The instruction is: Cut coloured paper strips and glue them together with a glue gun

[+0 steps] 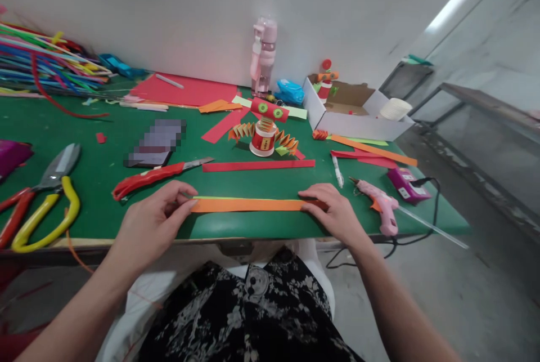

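Note:
An orange paper strip [248, 205] stretches between my two hands, just above the table's near edge. A thin line of light green paper shows along its upper side. My left hand [158, 213] pinches the strip's left end between thumb and fingers. At the other end my right hand [331, 210] grips it in the same way. Beyond the strip lies a flat red paper strip [258, 166]. Behind that stands a paper cup figure [264, 139] with a red rolled head, green eyes and folded orange arms.
Left of my hands lie a red-handled knife [147, 179], a phone [158, 141] and pliers-like shears [53, 182] with yellow and red handles. To the right are a pink glue gun [379, 201] with its cord and a white box [354, 123]. A pink bottle [264, 58] stands at the back.

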Available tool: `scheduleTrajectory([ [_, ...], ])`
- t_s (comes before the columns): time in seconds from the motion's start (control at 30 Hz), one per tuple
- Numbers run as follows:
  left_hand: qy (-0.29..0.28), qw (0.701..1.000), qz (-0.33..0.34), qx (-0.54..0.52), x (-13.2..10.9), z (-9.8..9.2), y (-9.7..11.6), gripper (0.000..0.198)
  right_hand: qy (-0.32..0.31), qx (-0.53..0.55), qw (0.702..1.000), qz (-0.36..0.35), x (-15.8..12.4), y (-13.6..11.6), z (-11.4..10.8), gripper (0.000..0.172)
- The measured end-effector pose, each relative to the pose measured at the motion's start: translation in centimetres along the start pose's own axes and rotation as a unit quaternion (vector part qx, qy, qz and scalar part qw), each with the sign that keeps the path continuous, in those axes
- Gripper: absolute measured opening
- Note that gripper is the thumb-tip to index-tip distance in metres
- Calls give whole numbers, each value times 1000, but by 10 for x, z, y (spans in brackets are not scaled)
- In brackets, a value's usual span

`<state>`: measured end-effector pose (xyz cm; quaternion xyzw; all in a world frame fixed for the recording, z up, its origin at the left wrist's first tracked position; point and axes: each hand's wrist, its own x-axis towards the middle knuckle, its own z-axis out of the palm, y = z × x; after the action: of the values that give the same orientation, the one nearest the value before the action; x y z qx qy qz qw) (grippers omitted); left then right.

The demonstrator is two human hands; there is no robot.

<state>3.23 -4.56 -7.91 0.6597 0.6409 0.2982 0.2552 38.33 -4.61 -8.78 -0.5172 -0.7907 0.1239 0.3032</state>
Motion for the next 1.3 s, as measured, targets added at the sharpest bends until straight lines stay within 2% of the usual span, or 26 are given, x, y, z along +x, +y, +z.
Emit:
scheduleTrajectory([
  [0.07,10,1000,19,13,1,-1,2,33,14,-5,1000,-6,6,-16,3,26],
  [0.13,12,999,42,20,2,-4,6,31,4,10,999,-30,17,-38,11,41],
  [0.27,24,993,113,24,-2,-12,18,26,-84,61,992,-77,47,-80,43,80],
  [0.37,36,983,176,33,-8,-17,25,20,-142,45,986,-77,65,-99,69,92],
  [0.47,39,976,212,39,-12,-20,28,17,-162,22,985,-58,71,-107,84,81],
  [0.6,56,971,229,33,-15,-20,26,17,-150,31,986,-60,68,-113,89,45],
  [0.67,66,969,235,30,-16,-19,24,16,-140,37,988,-58,65,-114,88,34],
  [0.97,81,966,241,43,-16,-16,20,17,-121,67,989,-45,62,-116,89,23],
  [1.13,84,967,237,41,-16,-14,20,16,-114,96,988,-38,62,-118,86,25],
  [1.23,81,971,222,29,-16,-14,19,16,-112,130,985,-25,62,-120,83,13],
  [1.3,98,978,181,21,-16,-17,16,19,-108,142,984,-17,62,-121,81,3],
])
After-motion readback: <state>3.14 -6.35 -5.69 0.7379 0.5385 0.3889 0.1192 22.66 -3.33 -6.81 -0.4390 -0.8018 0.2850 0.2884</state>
